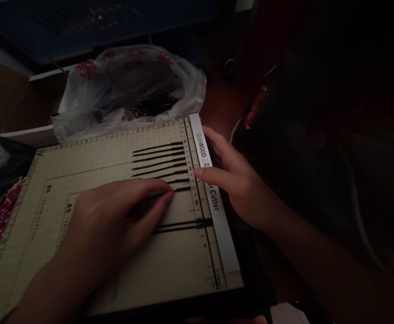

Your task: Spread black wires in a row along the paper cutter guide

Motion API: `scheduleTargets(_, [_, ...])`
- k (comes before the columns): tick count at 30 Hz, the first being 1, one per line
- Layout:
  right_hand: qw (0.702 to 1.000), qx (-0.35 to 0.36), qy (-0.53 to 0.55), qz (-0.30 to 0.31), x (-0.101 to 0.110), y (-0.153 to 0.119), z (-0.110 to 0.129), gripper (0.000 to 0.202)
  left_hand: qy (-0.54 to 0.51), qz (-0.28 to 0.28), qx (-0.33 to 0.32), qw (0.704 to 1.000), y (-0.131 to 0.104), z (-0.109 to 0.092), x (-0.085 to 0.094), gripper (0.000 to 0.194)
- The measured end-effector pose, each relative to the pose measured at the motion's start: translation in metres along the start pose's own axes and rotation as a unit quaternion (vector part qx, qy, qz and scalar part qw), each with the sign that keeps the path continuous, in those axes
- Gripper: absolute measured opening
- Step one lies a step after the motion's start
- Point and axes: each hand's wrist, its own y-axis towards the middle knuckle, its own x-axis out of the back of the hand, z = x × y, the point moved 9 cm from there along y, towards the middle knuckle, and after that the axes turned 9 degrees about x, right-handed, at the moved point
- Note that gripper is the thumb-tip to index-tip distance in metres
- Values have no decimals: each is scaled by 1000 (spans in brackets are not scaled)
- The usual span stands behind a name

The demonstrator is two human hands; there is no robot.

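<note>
Just beyond left hand [116,216] fingertips, black strips [159,157] lie.

"SUNWOOD" and "Cutter" on paper cutter's white rail [206,171].

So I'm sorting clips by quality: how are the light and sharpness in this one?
Head view: very dim, right side nearly black; only the cutting board and plastic bag catch light. Left hand and right hand look soft; board edges bow slightly.

dim room, dark wooden table [224,103]
</note>
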Motion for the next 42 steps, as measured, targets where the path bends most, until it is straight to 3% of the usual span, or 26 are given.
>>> scheduleTargets(7, [1000, -9, 2, 0, 1, 0, -2, 70, -3, -16, -21, 1000, 1, -1, 1, 17])
scheduleTargets(14, [1000, -12, -12, -4, 2, -1, -1, 71, -23, 2, -11, 1000, 2, -1, -1, 16])
scheduleTargets(20, [1000, -2, -4, -11, 3, 0, -1, 69, -38, -19, -33, 999, -3, -9, 9, 12])
scheduleTargets(26, [1000, 2, -10, -4, 3, 1, 0, 68, -72, 22, -101, 992, -6, -31, 7, 14])
scheduleTargets(30, [1000, 10, -19, -6, 4, 1, 1, 67, -78, 43, -140, 986, -8, -34, 2, 15])
scheduleTargets(42, [1000, -3, -25, -6, 6, -2, -1, 69, -100, 97, -122, 983, -11, -29, -7, 16])
